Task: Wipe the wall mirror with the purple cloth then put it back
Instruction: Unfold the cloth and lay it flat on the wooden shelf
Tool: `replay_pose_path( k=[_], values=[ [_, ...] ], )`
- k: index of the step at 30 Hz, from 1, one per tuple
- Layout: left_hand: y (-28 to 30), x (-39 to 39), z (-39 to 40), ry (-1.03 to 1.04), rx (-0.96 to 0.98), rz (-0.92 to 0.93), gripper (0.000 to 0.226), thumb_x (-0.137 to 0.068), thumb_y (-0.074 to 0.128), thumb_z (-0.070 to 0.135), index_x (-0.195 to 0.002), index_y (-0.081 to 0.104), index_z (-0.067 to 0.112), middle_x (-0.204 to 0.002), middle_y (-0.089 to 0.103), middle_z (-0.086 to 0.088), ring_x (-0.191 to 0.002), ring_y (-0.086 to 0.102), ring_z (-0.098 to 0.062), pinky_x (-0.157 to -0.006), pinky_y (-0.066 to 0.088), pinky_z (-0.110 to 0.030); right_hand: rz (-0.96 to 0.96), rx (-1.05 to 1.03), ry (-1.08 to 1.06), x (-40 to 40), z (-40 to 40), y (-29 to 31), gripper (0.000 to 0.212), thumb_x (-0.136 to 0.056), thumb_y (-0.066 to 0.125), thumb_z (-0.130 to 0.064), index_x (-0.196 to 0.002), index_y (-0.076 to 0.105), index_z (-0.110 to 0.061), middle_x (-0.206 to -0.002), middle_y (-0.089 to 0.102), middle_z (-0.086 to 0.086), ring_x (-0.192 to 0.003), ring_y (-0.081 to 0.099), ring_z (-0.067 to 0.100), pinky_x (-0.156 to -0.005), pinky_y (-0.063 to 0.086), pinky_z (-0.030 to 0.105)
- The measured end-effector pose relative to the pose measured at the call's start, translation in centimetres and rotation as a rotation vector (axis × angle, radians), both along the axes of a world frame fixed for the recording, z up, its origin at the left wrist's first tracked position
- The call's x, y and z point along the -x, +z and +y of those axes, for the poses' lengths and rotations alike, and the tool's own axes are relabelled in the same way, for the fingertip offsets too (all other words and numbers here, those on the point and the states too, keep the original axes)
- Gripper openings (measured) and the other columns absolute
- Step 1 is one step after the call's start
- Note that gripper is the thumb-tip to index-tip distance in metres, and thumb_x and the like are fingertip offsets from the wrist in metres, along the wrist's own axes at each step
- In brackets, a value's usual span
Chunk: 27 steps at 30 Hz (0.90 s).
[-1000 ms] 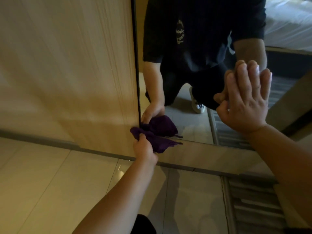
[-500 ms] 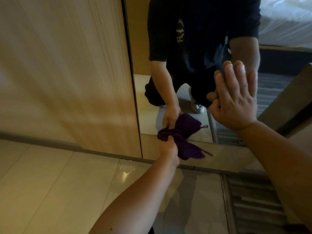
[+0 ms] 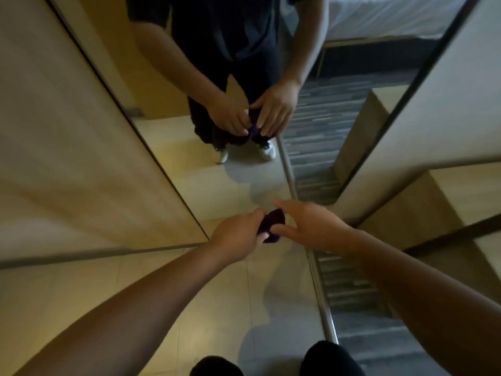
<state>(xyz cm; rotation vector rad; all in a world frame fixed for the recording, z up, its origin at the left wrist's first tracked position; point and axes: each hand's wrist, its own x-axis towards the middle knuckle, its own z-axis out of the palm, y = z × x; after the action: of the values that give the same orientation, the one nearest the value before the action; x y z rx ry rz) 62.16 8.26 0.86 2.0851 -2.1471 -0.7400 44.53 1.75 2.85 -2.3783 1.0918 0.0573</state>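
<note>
Near the wall mirror's [image 3: 244,172] bottom edge, my left hand [image 3: 235,236] grips the bunched purple cloth [image 3: 272,225]; my right hand [image 3: 311,226] pinches it too. No writing is legible.

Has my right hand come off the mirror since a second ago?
Yes. The right hand has left the mirror glass, where it lay flat, and dropped toward the mirror's bottom edge to meet the purple cloth held by the left hand.

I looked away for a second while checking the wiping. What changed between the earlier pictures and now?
The right hand left the mirror and came down to pinch the purple cloth. The cloth came off the glass, bunched between both hands. The left hand kept its grip throughout.
</note>
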Motion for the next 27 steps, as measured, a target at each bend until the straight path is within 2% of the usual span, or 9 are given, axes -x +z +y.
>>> replay_pose_path(
  k=[3, 6, 12, 15, 16, 18, 20, 24, 27],
  values=[
    [9.0, 1.7, 0.4, -0.140, 0.053, -0.112, 0.030, -0.097, 0.057, 0.037, -0.116, 0.047, 0.016, -0.106, 0.063, -0.007, -0.089, 0.063, -0.029, -0.062, 0.039, -0.032, -0.024, -0.138, -0.098, 2.2, 1.5, 8.1, 0.040, -0.091, 0.062, -0.050, -0.125, 0.058, -0.031, -0.108, 0.069, -0.011, -0.097, 0.065, 0.008, -0.083, 0.052, 0.026],
    [17.5, 3.4, 0.6, -0.285, 0.119, -0.198, 0.027, -0.098, 0.054, 0.041, -0.112, 0.046, 0.020, -0.107, 0.060, -0.002, -0.089, 0.061, -0.025, -0.060, 0.035, -0.032, -0.042, -0.180, -0.207, 4.6, 2.8, 16.7, 0.022, -0.090, 0.066, -0.041, -0.105, 0.064, -0.025, -0.092, 0.067, -0.007, -0.084, 0.063, 0.011, -0.073, 0.050, 0.023],
    [29.4, 8.0, 0.8, -0.526, 0.237, -0.251, 0.027, -0.098, 0.053, 0.040, -0.114, 0.045, 0.020, -0.112, 0.059, -0.001, -0.097, 0.060, -0.025, -0.065, 0.042, -0.036, -0.089, -0.181, -0.416, 9.3, 6.3, 28.3, 0.019, -0.088, 0.068, -0.040, -0.102, 0.066, -0.027, -0.084, 0.065, -0.010, -0.076, 0.062, 0.004, -0.066, 0.052, 0.020],
    [31.9, 11.2, 0.7, -0.632, 0.225, -0.221, 0.033, -0.096, 0.055, 0.046, -0.115, 0.044, 0.021, -0.112, 0.061, -0.001, -0.096, 0.062, -0.025, -0.064, 0.042, -0.035, -0.061, -0.126, -0.463, 12.3, 7.9, 31.1, 0.006, -0.091, 0.067, -0.034, -0.091, 0.061, -0.030, -0.077, 0.059, -0.013, -0.067, 0.056, -0.001, -0.056, 0.038, 0.011],
    [32.4, 12.2, 0.6, -0.662, 0.197, -0.194, 0.035, -0.095, 0.055, 0.049, -0.114, 0.043, 0.022, -0.111, 0.062, -0.001, -0.094, 0.063, -0.025, -0.063, 0.043, -0.034, -0.064, -0.112, -0.495, 13.5, 8.5, 31.9, 0.010, -0.091, 0.066, -0.032, -0.086, 0.058, -0.033, -0.076, 0.058, -0.013, -0.066, 0.056, -0.001, -0.056, 0.037, 0.011],
    [33.2, 14.2, 0.5, -0.716, 0.139, -0.131, 0.035, -0.094, 0.055, 0.053, -0.108, 0.040, 0.024, -0.104, 0.063, -0.001, -0.089, 0.063, -0.024, -0.064, 0.047, -0.034, -0.069, -0.090, -0.551, 16.3, 9.8, 33.3, 0.021, -0.090, 0.066, -0.030, -0.076, 0.051, -0.036, -0.074, 0.058, -0.012, -0.065, 0.055, 0.000, -0.057, 0.038, 0.014],
    [33.8, 16.4, 0.4, -0.764, 0.112, -0.094, 0.033, -0.093, 0.055, 0.056, -0.098, 0.037, 0.029, -0.094, 0.060, 0.004, -0.080, 0.060, -0.020, -0.061, 0.045, -0.033, -0.069, -0.087, -0.560, 19.2, 11.2, 34.4, 0.027, -0.090, 0.066, -0.028, -0.073, 0.047, -0.037, -0.075, 0.056, -0.011, -0.065, 0.053, 0.001, -0.060, 0.041, 0.016],
    [33.6, 21.9, 0.6, -0.838, 0.102, -0.073, 0.035, -0.091, 0.054, 0.062, -0.091, 0.036, 0.031, -0.078, 0.046, 0.014, -0.071, 0.049, -0.011, -0.056, 0.038, -0.029, -0.079, -0.103, -0.562, 25.4, 13.3, 34.8, 0.012, -0.092, 0.064, -0.027, -0.084, 0.055, -0.030, -0.084, 0.061, -0.008, -0.074, 0.059, 0.005, -0.065, 0.047, 0.017],
    [32.7, 26.7, 0.3, -0.843, 0.109, -0.070, 0.036, -0.090, 0.054, 0.063, -0.091, 0.037, 0.031, -0.081, 0.044, 0.015, -0.072, 0.049, -0.009, -0.057, 0.040, -0.028, -0.091, -0.118, -0.579, 30.8, 13.4, 33.5, 0.012, -0.092, 0.064, -0.028, -0.086, 0.054, -0.031, -0.086, 0.063, -0.008, -0.077, 0.061, 0.004, -0.069, 0.053, 0.020]
  ],
)
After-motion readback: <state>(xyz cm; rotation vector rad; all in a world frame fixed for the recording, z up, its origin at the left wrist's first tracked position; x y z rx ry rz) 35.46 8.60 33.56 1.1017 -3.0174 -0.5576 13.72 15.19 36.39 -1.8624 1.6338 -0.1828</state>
